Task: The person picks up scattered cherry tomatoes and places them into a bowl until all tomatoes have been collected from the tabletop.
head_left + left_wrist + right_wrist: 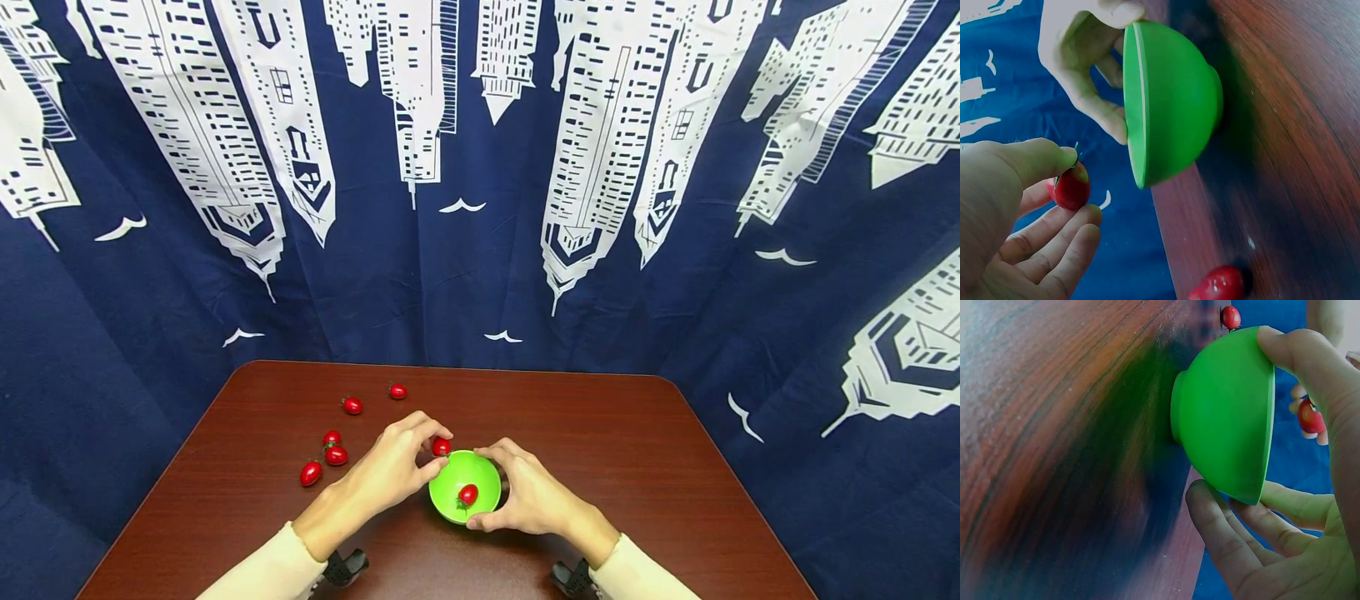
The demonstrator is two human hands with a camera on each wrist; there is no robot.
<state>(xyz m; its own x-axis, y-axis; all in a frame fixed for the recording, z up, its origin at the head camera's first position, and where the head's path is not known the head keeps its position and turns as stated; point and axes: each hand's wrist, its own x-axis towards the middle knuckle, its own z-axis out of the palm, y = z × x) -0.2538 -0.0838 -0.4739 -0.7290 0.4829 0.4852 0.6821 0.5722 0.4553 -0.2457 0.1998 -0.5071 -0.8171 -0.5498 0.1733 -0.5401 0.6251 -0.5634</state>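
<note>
A small red cherry tomato (441, 447) with a green stem is pinched between the thumb and fingers of my left hand (393, 462), just above the far left rim of a green bowl (486, 477). In the left wrist view, the held tomato (1074, 187) is apart from the bowl (1179, 106). My right hand (536, 496) grips the bowl from the right, thumb on the near rim and fingers at the far side; the right wrist view shows the thumb at the rim of the bowl (1229, 412). Another cherry tomato (468, 495) lies inside the bowl.
Several loose cherry tomatoes lie on the brown wooden table (600, 433), left of the bowl: one (397, 391) towards the back, another (352, 406) beside it, and a cluster (336, 455) nearer my left forearm. A blue curtain (465, 283) with white buildings hangs behind the table.
</note>
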